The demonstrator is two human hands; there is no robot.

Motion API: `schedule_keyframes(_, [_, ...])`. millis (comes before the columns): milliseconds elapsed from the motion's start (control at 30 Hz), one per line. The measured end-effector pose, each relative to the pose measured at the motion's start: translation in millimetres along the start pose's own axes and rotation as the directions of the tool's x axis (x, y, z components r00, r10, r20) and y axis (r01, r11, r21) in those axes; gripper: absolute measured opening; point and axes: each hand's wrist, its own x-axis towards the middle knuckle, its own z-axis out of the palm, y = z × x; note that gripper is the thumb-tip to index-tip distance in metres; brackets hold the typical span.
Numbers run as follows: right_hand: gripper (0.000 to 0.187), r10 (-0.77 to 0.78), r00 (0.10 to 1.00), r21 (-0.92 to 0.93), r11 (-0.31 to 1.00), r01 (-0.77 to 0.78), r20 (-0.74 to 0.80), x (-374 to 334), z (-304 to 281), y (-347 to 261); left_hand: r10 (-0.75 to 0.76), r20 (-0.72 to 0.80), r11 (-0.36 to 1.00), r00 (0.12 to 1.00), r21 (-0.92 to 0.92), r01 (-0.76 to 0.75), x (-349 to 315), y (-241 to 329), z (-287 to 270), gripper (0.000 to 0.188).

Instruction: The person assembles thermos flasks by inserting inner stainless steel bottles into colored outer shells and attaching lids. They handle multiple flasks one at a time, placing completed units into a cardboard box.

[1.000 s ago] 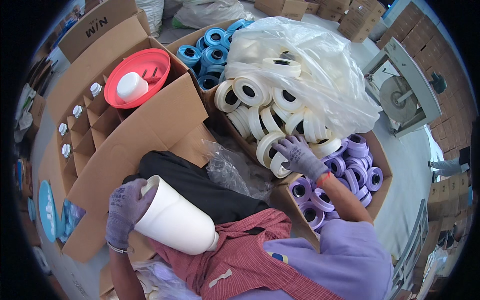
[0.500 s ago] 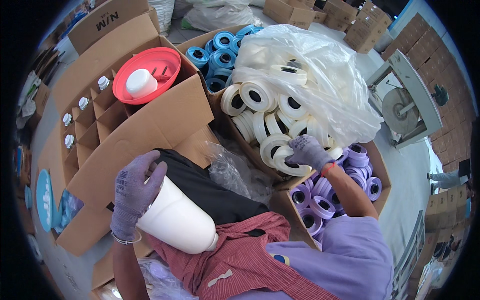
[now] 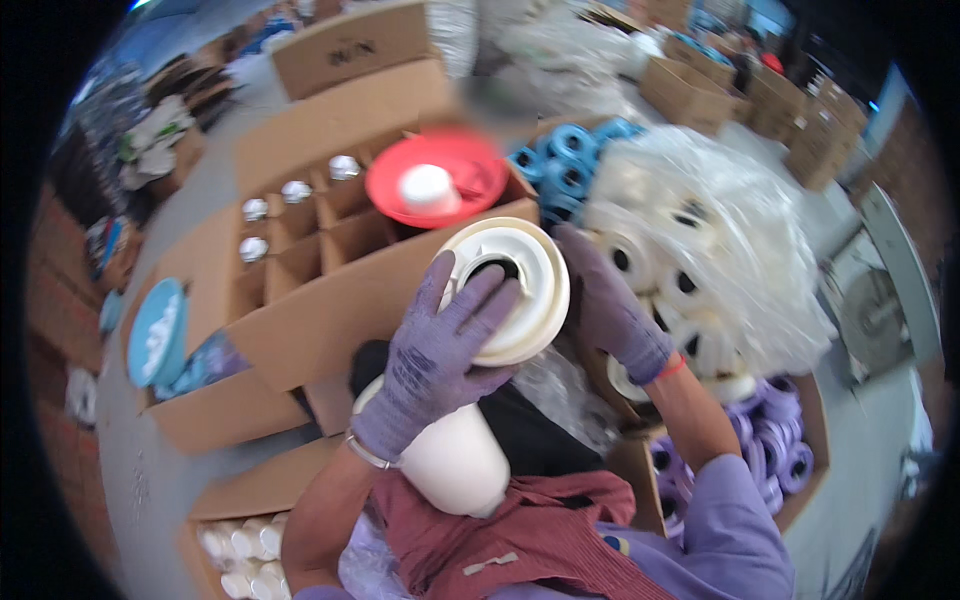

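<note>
"What crowds the divided brown cardboard box [image 3: 330, 335]?"

"A round red plastic basin [image 3: 445, 150] sits over its right end, covering some compartments. A round pale blue plastic basin [image 3: 155, 370] is near its left end. To its right, clear crumpled plastic sheeting [image 3: 740, 230] drapes over white ring-shaped plastic lids [image 3: 628, 255], hiding many."

"And inside the containers?"

"Silver-capped bottles [image 3: 254, 248] stand in the divided box's compartments. The red basin holds a white plastic cup [image 3: 427, 188]. Purple ring-shaped plastic pieces [image 3: 768, 450] fill a brown carton [image 3: 815, 440] to the divided box's right, nearer the person; a smaller brown carton [image 3: 265, 485] in front holds white cylinders [image 3: 250, 545]."

"Where's the lid being handled?"

"The round white plastic lid with a black centre [image 3: 530, 320] is in front of the divided box's right end. The left purple-gloved hand [image 3: 430, 360] clamps it, fingers across its face. The right purple-gloved hand [image 3: 620, 320] is at its right rim, fingers extended; I can't tell whether they grip."

"Anything below?"

"A tapered white plastic bottle [image 3: 455, 465], lying tilted on the lap in front of the divided box, partly hidden by the left hand."
</note>
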Motion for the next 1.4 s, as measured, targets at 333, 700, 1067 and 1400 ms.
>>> schedule_keyframes(333, [0.056,-0.215,0.857,-0.734,0.445,0.513,0.468,59.5,95.6,52.7,-0.906,-0.085,0.301,0.416,-0.818,0.49,-67.8,-23.1,-31.9,0.039])
schedule_keyframes(700, [0.032,-0.514,0.585,-0.371,0.463,0.805,0.628,109.5,113.2,85.1,-0.441,-0.372,0.893,0.817,-0.279,0.354,-76.8,-43.5,-32.8,0.082])
schedule_keyframes(1067, [0.046,0.277,0.945,-0.318,0.924,-0.211,0.176,55.8,77.4,93.8,-0.443,0.191,0.599,0.876,-0.664,0.447,-161.9,-69.7,-22.2,0.076])
schedule_keyframes(1400, [0.033,0.007,0.9,-0.317,0.937,0.147,0.436,35.9,90.4,148.1,-0.257,0.254,0.872,0.932,-0.355,0.337,-151.8,-45.9,-31.8,0.093])
